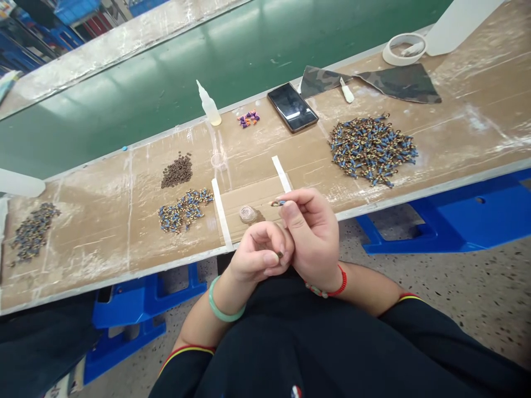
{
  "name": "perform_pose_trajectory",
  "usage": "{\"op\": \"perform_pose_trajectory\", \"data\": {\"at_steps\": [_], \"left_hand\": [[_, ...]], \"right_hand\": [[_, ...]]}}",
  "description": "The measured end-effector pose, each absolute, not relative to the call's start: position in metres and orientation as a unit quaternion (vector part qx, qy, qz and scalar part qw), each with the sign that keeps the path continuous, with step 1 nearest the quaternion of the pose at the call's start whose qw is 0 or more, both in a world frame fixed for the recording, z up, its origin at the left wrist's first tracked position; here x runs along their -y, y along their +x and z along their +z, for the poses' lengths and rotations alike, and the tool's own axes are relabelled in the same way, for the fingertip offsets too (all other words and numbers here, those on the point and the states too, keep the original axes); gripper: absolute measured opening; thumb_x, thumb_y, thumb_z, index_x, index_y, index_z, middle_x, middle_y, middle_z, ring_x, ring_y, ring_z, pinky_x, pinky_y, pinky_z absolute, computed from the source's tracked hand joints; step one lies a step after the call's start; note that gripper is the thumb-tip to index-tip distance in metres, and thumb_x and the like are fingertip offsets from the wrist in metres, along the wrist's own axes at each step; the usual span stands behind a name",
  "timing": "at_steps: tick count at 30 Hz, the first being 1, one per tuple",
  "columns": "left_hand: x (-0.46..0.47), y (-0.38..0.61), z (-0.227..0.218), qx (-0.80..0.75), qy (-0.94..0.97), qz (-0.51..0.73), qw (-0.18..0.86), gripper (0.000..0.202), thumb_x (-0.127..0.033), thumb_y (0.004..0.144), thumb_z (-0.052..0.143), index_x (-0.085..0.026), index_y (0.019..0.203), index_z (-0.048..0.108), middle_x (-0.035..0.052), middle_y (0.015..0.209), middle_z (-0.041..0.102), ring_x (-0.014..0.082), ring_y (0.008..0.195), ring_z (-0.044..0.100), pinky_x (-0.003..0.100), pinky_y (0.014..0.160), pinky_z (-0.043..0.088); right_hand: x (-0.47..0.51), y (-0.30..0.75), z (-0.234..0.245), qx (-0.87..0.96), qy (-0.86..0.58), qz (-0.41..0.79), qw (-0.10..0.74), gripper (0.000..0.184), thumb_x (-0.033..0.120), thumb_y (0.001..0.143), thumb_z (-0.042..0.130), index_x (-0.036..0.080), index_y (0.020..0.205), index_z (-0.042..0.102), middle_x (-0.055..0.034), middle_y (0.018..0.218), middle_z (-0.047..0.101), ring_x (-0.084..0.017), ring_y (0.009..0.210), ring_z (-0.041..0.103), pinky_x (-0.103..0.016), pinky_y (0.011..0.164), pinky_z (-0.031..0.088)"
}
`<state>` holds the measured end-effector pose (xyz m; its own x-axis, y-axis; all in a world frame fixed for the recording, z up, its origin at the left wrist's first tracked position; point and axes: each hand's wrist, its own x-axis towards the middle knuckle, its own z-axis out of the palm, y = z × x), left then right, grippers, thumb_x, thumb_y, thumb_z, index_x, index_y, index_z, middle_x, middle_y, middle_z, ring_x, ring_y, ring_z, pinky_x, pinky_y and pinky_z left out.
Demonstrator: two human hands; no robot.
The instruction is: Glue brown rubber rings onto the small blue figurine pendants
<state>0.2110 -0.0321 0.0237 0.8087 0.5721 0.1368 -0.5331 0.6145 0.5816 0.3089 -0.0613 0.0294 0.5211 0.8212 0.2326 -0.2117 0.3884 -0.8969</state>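
Left hand (259, 255) and right hand (313, 237) together, pinching tiny parts above the bench edge (124, 279)
Right thumb and forefinger hold a blue-and-brass part (277, 203), left fingertips a dark piece (280, 255); a tight fingertip pinch suits parts this small, with a small round jar (248, 214) just beside the hands and open cardboard (257, 190) ahead

Readable text: none; I can't make out a word, number or brand anywhere in view.
Phone: my black smartphone (292, 107) shows only a dark, glare-streaked screen, with no characters.
Squeeze bottle: the translucent bottle (210, 106), just left of the phone, has no legible label.
Tape roll: the white roll (404, 50), right of the phone, shows no legible print.
Chest emblem: a red, white and blue emblem (296, 392) on my black top (332, 354), well below the phone, is cut off and too small to read.
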Motion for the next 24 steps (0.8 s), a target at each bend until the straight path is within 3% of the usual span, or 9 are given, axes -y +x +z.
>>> {"op": "perform_pose_trajectory", "data": {"at_steps": [5,12,17,24], "left_hand": [[0.03,0.186,0.025,-0.037,0.346,0.385,0.855,0.03,-0.027,0.092,0.08,-0.018,0.076,0.055,-0.0063,0.065,0.039,0.0027,0.045,0.02,0.007,0.033,0.024],[0.016,0.143,0.014,-0.1,0.417,0.493,0.757,0.027,-0.029,0.094,0.077,-0.018,0.08,0.057,-0.0059,0.067,0.036,0.0042,0.047,0.021,0.008,0.033,0.022],[0.006,0.134,0.005,-0.127,0.449,0.507,0.725,0.023,-0.029,0.096,0.076,-0.019,0.083,0.06,-0.0046,0.067,0.041,0.0055,0.049,0.029,0.01,0.035,0.027],[0.01,0.126,-0.006,-0.255,0.51,0.539,0.62,0.026,-0.032,0.095,0.08,-0.017,0.081,0.064,-0.0015,0.069,0.058,0.0062,0.054,0.047,0.018,0.05,0.044]], "right_hand": [[0.059,0.327,0.019,0.502,-0.422,0.252,0.712,0.009,0.023,0.11,0.064,0.024,0.105,0.071,0.001,0.094,0.072,-0.011,0.087,0.07,-0.024,0.081,0.057],[0.046,0.345,0.004,0.605,-0.413,0.222,0.644,0.013,0.03,0.113,0.06,0.022,0.105,0.067,-0.0005,0.088,0.072,-0.013,0.08,0.068,-0.026,0.072,0.055],[0.034,0.354,0.005,0.719,-0.416,0.122,0.544,0.012,0.025,0.114,0.055,0.02,0.106,0.063,-0.0034,0.088,0.075,-0.016,0.079,0.072,-0.03,0.075,0.06],[0.026,0.361,0.011,0.807,-0.452,0.079,0.371,0.012,0.005,0.107,0.057,0.016,0.109,0.062,-0.0126,0.111,0.082,-0.018,0.096,0.082,-0.026,0.077,0.066]]}}
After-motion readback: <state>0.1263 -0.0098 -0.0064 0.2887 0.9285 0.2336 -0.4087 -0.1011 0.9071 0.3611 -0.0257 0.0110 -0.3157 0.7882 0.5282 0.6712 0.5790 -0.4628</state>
